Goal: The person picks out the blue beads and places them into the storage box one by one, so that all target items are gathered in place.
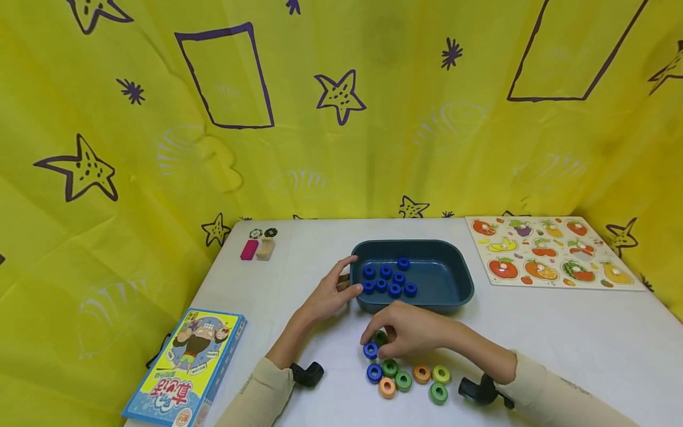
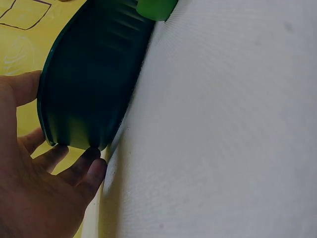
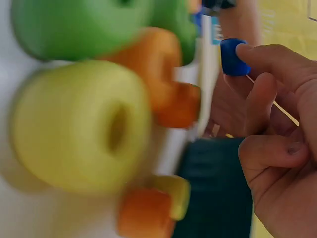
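A dark teal tray (image 1: 443, 273) stands mid-table with several blue rings (image 1: 394, 290) inside, towards its left end. My left hand (image 1: 333, 290) holds that left end; in the left wrist view the thumb is at the rim and the fingertips lie against the outer wall of the tray (image 2: 89, 74). Just in front of the tray, my right hand (image 1: 413, 332) pinches a blue ring (image 1: 370, 350) between thumb and finger. The right wrist view also shows this blue ring (image 3: 233, 58) at the fingertips. Below lie another blue ring (image 1: 374, 373), several green rings (image 1: 404, 381), orange rings (image 1: 387, 388) and a yellow ring (image 1: 441, 374).
A fruit puzzle board (image 1: 549, 255) lies at the back right. A blue and yellow game box (image 1: 187, 362) is at the front left. At the back left are a pink block (image 1: 249, 249), a wooden block (image 1: 265, 249) and two small round discs. A yellow curtain hangs behind.
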The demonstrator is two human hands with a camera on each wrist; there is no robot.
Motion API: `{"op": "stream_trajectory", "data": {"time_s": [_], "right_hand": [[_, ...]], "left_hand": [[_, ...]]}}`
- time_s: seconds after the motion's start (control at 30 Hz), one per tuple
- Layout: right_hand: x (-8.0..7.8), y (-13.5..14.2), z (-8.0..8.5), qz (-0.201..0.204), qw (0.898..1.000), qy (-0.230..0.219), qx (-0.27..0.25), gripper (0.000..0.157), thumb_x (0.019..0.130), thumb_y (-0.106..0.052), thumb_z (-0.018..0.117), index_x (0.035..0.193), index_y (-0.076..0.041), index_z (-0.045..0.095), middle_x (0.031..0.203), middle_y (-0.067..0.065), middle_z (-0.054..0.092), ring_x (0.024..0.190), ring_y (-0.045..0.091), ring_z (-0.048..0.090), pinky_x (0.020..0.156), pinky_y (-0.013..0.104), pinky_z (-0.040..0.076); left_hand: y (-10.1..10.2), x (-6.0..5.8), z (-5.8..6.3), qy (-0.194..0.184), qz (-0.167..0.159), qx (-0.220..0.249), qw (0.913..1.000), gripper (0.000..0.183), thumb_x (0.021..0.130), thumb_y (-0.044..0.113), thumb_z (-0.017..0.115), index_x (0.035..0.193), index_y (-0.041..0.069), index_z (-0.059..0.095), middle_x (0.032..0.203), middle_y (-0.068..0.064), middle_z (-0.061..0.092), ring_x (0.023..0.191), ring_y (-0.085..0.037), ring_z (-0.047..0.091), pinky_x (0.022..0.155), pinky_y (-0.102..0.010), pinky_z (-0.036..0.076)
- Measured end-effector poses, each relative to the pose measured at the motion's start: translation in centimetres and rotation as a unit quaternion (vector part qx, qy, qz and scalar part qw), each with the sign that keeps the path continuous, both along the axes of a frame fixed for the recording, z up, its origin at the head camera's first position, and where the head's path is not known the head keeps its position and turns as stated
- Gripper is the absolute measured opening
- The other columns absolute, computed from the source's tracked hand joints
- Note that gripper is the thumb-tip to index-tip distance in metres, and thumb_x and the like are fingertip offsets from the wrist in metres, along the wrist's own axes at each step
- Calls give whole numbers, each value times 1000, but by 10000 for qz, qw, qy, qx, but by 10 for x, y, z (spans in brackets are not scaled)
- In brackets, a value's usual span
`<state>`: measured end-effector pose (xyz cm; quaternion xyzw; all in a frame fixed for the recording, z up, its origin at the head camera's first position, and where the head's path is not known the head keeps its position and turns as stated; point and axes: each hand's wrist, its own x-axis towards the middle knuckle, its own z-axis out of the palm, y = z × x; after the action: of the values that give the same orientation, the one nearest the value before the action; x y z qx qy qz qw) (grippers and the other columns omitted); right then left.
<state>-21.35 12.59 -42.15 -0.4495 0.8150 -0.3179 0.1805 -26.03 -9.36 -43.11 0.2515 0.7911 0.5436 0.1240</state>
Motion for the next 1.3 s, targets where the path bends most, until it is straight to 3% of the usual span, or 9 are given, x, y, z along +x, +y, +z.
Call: {"op": "stream_trajectory", "data": {"time_s": [0.13,0.27,0.5,0.6,0.8,0.93,1.17,1.3], "right_hand": [[-7,12,17,-408,9990,20,-158,26,82,-26,72,107,-30,68,80,-12,61,54,4,50,48,21,42],[-26,33,27,-999,9939,352,-320,25,81,-33,72,106,-34,67,75,-10,59,54,8,50,47,23,41],[-72,72,13,-2052,9768,501,-343,27,79,-27,74,105,-23,69,78,-4,62,48,10,46,42,24,38],[-87,81,3,-2317,9717,418,-209,26,78,-21,75,104,-18,70,80,-2,64,50,11,46,44,25,38],[-97,85,-3,-2531,9664,448,4,25,76,-15,76,100,-11,71,94,0,67,71,15,56,61,30,46],[-101,85,-4,-2576,9648,452,285,24,76,-14,76,99,-11,71,96,1,68,84,17,61,70,34,48],[-104,83,-9,-2632,9636,-70,457,23,75,-9,74,97,-7,69,89,4,67,63,13,59,56,29,49],[-101,82,-6,-2710,9611,165,517,25,74,-12,76,98,-10,70,93,4,68,71,15,62,63,33,51]], "left_hand": [[0,0,1,2,14,-7,10000,62,93,20,58,146,14,25,147,-22,25,125,-41,39,97,-49,37],[0,1,1,-18,13,-12,10000,63,93,20,58,146,12,25,147,-22,25,125,-40,39,98,-48,36],[0,0,0,-44,87,-56,9999,63,93,19,58,146,13,25,147,-20,25,125,-38,40,98,-46,37],[0,-4,-9,-44,144,-49,9999,63,92,23,59,146,16,26,147,-17,26,125,-35,40,98,-45,36],[0,-16,-32,57,277,-90,9996,65,90,35,61,145,26,27,148,-6,29,124,-27,44,98,-41,38],[-1,-17,-33,52,296,-119,9995,66,90,35,61,145,26,27,148,-6,29,124,-27,44,98,-42,38],[0,-16,-32,34,268,-63,9996,65,90,33,61,145,24,27,148,-5,28,125,-27,42,99,-41,37],[0,-15,-29,-31,225,-70,9997,65,91,29,61,146,21,27,149,-8,27,126,-31,41,99,-44,36]]}}
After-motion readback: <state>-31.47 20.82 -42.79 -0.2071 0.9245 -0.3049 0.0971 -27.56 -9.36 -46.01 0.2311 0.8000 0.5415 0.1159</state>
